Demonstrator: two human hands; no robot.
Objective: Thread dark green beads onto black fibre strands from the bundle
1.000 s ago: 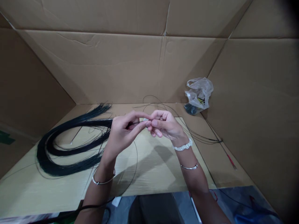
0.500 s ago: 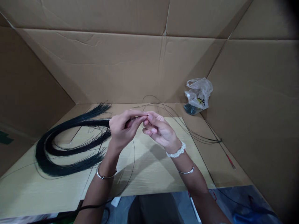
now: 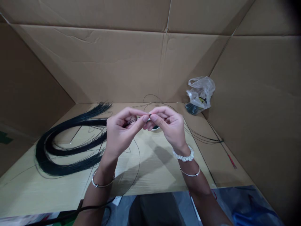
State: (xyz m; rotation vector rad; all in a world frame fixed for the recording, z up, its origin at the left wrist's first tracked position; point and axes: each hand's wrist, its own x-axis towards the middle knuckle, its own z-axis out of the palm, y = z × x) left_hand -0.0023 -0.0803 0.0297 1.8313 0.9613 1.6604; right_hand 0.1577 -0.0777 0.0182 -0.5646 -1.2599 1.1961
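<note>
My left hand (image 3: 121, 130) is raised above the table with thumb and forefinger pinched on the end of a thin black wire (image 3: 135, 157), which loops down toward the table's front edge. My right hand (image 3: 168, 125) meets it fingertip to fingertip, pinching something tiny at the wire's tip that I cannot make out. A small round object (image 3: 155, 128) shows on the table just under my right fingers, mostly hidden. A thick bundle of black wires (image 3: 68, 144) lies curled on the table to the left.
Cardboard walls (image 3: 131, 62) close in the light wooden table (image 3: 155, 169) at the back and both sides. A crumpled clear plastic bag (image 3: 199, 94) sits in the back right corner. Loose thin wires (image 3: 202, 136) trail along the right side, by a red-tipped stick (image 3: 231, 161).
My right hand has turned and risen so its fingertips pinch against the left hand's at the wire tip. Both hands sit slightly higher in view.
</note>
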